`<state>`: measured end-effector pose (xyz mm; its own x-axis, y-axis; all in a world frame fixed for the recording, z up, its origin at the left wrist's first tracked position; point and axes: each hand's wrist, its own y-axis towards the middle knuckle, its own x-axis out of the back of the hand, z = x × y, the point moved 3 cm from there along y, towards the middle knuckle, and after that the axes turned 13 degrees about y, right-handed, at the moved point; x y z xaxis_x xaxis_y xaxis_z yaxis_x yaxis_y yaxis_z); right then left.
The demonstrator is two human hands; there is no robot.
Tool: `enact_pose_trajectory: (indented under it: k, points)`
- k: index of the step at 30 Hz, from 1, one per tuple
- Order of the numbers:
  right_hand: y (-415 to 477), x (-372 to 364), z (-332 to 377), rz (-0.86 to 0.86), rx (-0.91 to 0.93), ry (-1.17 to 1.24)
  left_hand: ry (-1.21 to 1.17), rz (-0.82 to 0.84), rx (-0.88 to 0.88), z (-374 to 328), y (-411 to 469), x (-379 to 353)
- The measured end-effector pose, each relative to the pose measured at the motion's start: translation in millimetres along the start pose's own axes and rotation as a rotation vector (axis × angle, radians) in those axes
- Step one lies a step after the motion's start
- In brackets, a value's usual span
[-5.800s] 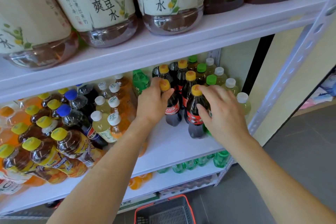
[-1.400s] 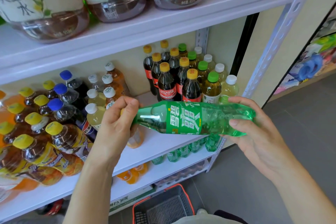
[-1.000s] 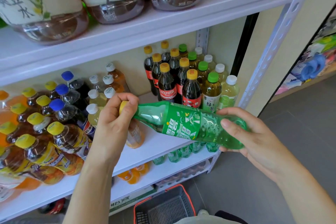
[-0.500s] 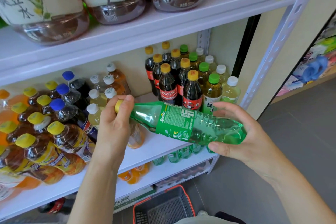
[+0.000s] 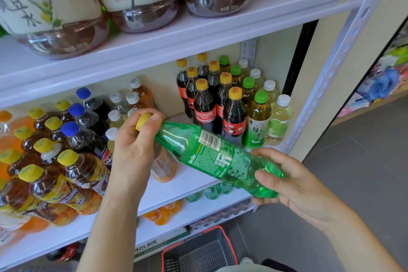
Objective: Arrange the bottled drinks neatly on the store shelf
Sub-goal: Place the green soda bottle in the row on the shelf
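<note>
Mid-frame, in front of the shelf (image 5: pixel 194 174), the Sprite (image 5: pixel 212 154) lies tilted between both hands, left hand (image 5: pixel 132 150) pinching its cap, right hand (image 5: pixel 293 181) cupping its base, so placing seems in hand: next, upright it into the gap left of the colas (image 5: pixel 205 108).

Both hands on a green Sprite bottle (image 5: pixel 212 157), tilted in front of the middle shelf (image 5: pixel 176 185). Left hand (image 5: pixel 132 150) grips the yellow cap (image 5: pixel 142 120) end, right hand (image 5: pixel 293 183) holds the base. Cola bottles (image 5: pixel 205 104) stand upright behind.
</note>
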<state>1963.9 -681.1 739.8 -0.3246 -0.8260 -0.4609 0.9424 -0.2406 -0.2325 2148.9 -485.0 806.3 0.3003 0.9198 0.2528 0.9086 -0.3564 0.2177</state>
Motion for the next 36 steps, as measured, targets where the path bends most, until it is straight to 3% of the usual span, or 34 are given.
enact_pose_trajectory:
  k: [5, 19, 27, 31, 36]
  points:
    - [4.0, 3.6, 1.6, -0.065, 0.135, -0.375, 0.110, 0.019, 0.093, 8.9, 1.8, -2.3]
    - [18.3, 1.9, 1.0, -0.223, 0.389, -0.710, 0.215, 0.077, 0.149, 15.0, 7.0, -5.3]
    - [38.7, 5.6, -10.7, -0.083, 0.294, -1.094, 0.691, 0.021, -0.184, -11.3, 10.0, -13.9]
    - [49.8, 11.5, 16.5, -0.178, 0.469, -1.149, 0.985, 0.059, -0.391, -13.0, 17.0, -32.8]
    - [76.3, 10.0, 61.2, -0.325, 0.677, -1.201, 1.095, 0.096, -0.443, 0.8, 35.1, -53.3]
